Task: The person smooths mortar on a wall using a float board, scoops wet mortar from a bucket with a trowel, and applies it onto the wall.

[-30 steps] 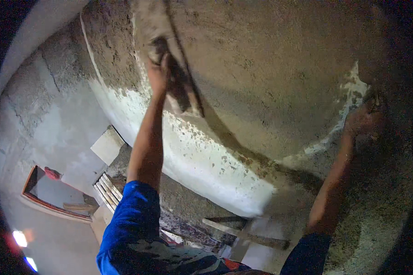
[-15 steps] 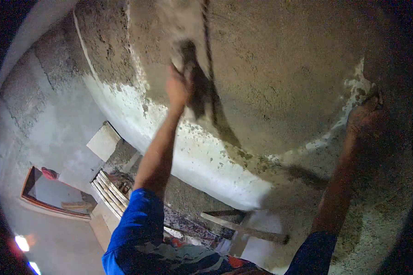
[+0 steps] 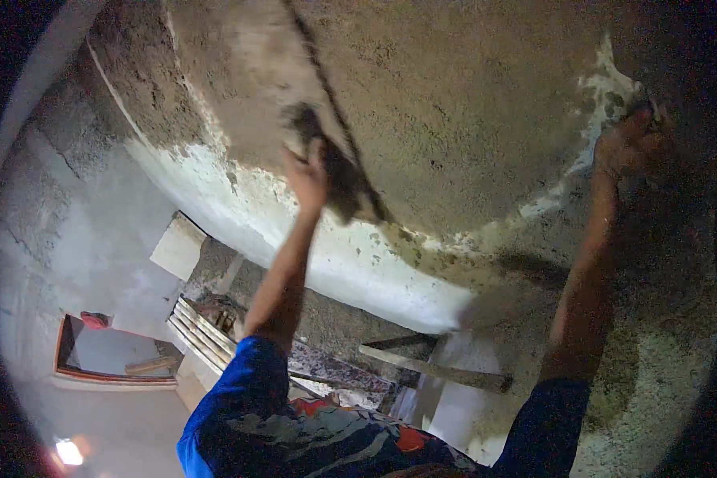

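Observation:
My left hand [image 3: 307, 179] is raised against a rough, grey-brown plastered surface. Its fingers are closed on a dark, motion-blurred block [image 3: 303, 121], which may be a sponge or a float; its kind is unclear. Dark shadow falls beside it on the plaster [image 3: 446, 95]. Off to the right, my right hand [image 3: 633, 147] is up against the same surface by a splash of white [image 3: 605, 84]. Its fingers are curled in deep shade, and what they hold, if anything, cannot be made out.
A smooth white band [image 3: 350, 263] curves below the plaster. Lower down are a wooden bar [image 3: 430, 368], several pale poles [image 3: 199, 338] and a square pale panel [image 3: 178, 245]. An orange-framed opening [image 3: 115, 350] and a bright lamp [image 3: 69, 452] show at lower left.
The whole view has tilted and shifted. My left hand and the dark block sit slightly lower in the picture. My right hand appears higher, still beside the white splash.

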Tool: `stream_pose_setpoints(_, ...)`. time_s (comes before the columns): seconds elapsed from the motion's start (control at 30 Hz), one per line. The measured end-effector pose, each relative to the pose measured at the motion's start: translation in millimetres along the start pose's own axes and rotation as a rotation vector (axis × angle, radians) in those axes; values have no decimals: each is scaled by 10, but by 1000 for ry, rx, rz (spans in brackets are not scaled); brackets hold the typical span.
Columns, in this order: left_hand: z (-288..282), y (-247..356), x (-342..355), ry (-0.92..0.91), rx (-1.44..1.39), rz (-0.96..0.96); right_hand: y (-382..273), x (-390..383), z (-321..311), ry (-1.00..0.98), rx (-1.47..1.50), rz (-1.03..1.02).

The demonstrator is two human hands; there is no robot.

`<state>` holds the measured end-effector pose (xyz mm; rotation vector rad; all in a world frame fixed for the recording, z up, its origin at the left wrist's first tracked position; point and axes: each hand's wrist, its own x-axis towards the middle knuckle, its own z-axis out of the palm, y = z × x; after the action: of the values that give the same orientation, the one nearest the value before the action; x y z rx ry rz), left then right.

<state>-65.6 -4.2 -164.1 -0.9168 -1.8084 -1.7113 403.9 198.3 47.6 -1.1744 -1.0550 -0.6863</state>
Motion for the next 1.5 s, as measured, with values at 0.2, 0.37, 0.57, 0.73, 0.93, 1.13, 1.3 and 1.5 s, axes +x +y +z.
stream_pose_setpoints(0.2, 186, 1372, -1139, -390, -413, -115, -259, -130, -177, 99, 170, -28)
stream_pose_setpoints(0.37, 115, 2059, -752, -430, -346, -119, -290, -112, -261, 113, 197, -42)
stream_pose_setpoints(0.57, 163, 1091, 103, -6, -258, 7, -312, 8, -378, 140, 186, -87)
stream_pose_setpoints(0.73, -31, -41, 912, 207, -124, -122, -344, -79, -380, 148, 192, -80)
stream_pose_setpoints(0.93, -278, -1553, 1145, 140, -534, -531, -466, -186, -336, 127, 212, -65)
stream_pose_setpoints(1.13, 310, -1154, -651, 173, -543, -652, -426, -62, -471, 131, 193, -106)
stream_pose_setpoints(1.3, 393, -584, -1140, 250, -712, -728, -408, -127, -510, 106, 200, -116)
stream_pose_setpoints(1.5, 205, -90, -192, 242, -876, -648, -459, -89, -520, 104, 192, -138)
